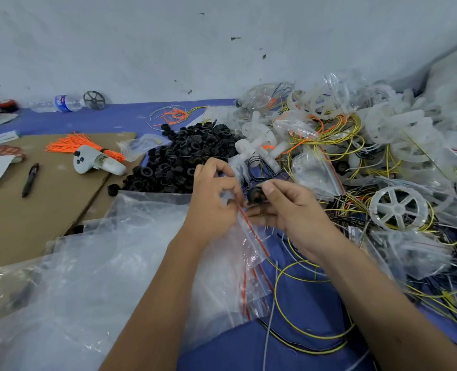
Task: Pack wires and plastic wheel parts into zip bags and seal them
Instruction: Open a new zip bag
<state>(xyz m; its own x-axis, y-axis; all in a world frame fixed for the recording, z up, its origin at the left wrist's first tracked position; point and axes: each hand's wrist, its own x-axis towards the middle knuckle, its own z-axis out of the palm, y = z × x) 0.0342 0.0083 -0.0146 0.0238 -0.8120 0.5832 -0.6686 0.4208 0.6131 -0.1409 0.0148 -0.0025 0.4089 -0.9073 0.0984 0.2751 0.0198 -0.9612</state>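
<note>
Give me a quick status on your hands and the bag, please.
Left hand pinching zip bag mouth. Right hand holding black ring at the opening, not yet in. Loose wires underneath, nothing blocking.

**Location: Small-Parts Packing Workstation on a Floor-Level Surface**

An informal assembly and packing workshop is indicated. Bulk stock is heaped loose on a blue cloth against a scuffed, bare wall: a pile of black plastic rings, white spoked wheels, tangled yellow wires and filled zip bags. Flattened cardboard is laid as a work mat. A bundle of orange ties, a pen and a stack of clear bags are kept alongside.
</note>
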